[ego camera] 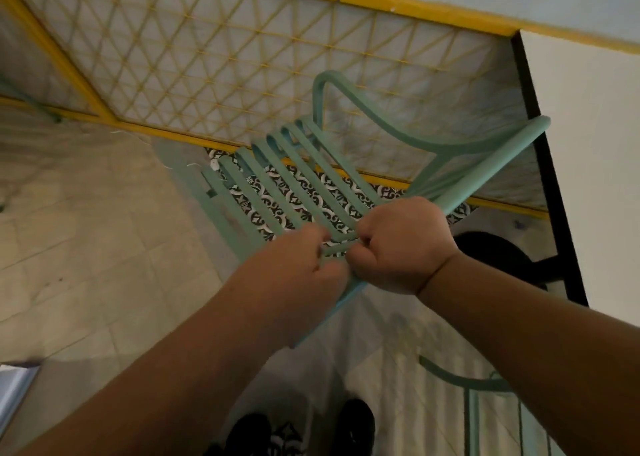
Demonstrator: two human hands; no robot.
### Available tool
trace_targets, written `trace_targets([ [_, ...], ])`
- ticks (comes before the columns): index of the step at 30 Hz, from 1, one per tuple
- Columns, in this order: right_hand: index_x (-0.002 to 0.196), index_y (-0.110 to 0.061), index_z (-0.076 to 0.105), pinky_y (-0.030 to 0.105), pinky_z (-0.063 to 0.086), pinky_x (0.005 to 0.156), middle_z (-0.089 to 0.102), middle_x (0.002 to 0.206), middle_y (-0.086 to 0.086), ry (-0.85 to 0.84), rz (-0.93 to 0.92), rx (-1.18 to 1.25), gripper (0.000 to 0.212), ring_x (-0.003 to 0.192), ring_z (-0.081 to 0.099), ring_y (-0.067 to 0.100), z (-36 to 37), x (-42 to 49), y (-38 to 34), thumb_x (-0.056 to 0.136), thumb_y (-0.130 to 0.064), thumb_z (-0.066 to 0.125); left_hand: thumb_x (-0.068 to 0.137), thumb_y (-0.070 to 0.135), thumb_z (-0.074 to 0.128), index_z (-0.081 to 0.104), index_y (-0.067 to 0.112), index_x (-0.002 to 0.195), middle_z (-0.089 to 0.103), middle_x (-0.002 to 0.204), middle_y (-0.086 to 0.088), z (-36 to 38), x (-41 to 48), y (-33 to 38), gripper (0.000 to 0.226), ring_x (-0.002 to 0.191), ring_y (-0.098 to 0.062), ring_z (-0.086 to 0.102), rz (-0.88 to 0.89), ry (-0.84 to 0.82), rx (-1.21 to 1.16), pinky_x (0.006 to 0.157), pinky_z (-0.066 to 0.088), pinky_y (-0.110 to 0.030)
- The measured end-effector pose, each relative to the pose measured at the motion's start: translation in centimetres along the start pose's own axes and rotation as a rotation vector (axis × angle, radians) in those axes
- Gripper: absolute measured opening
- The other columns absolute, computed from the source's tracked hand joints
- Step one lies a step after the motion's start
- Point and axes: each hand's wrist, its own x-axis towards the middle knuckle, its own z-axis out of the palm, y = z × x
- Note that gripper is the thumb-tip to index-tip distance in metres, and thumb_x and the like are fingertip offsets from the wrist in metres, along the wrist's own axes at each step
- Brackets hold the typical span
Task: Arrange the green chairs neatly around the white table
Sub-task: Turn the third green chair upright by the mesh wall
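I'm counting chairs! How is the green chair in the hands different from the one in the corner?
The held green chair is gripped by the left hand and right hand and tilted; no hand holds the corner green chair. The held chair is in plain view; the corner chair is mostly hidden behind the right forearm. Both are mint green.

The pale green slatted metal chair (277, 178) at mid-frame is smeared by motion. Its near rim vanishes behind the left hand (304, 265) and right hand (405, 244), whose fingertips curl out of sight among the slats. The white table top (588, 178) runs off the right edge. At lower right a second green chair frame (464, 379) is crossed by the right forearm and cut by the bottom edge, as are the black shoes (356, 424). A pale grey flat object (14, 390) at lower left and a thin green bar (31, 100) at upper left are clipped by the left edge, unidentifiable.
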Motion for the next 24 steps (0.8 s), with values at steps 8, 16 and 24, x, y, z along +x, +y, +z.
trace_targets([
  [8, 0.054, -0.017, 0.044, 0.027, 0.027, 0.050, 0.047, 0.052, -0.001, 0.048, -0.023, 0.024, 0.050, 0.049, 0.045, 0.018, 0.5, -0.1, 0.6, 0.079, -0.053, 0.018, 0.101, 0.029, 0.051, 0.057, 0.020, 0.114, 0.067, 0.106, -0.001, 5.2, 0.7, 0.8, 0.018, 0.075, -0.019, 0.051, 0.015, 0.095, 0.382, 0.073, 0.050, -0.032],
  [16, 0.052, -0.017, 0.044, 0.028, 0.041, 0.052, 0.045, 0.049, -0.001, 0.036, 0.017, 0.021, 0.049, 0.045, 0.043, 0.018, 0.1, 0.0, -0.4, 0.083, -0.049, 0.022, 0.099, 0.028, 0.052, 0.051, 0.022, 0.101, 0.039, 0.072, 0.010, 4.7, 0.2, -0.1, 0.006, 0.064, -0.013, 0.044, 0.082, 0.098, 0.434, 0.063, 0.039, -0.027],
  [24, 0.061, -0.018, 0.053, 0.028, 0.045, 0.055, 0.053, 0.057, -0.002, -0.018, 0.107, 0.089, 0.049, 0.052, 0.053, 0.018, -0.6, 1.8, -6.4, 0.092, -0.049, 0.031, 0.096, 0.028, 0.053, 0.043, 0.034, 0.090, 0.046, 0.072, 0.010, -0.7, -1.6, -4.5, 0.013, 0.072, -0.019, 0.052, 0.097, 0.051, 0.537, 0.064, 0.038, -0.029],
])
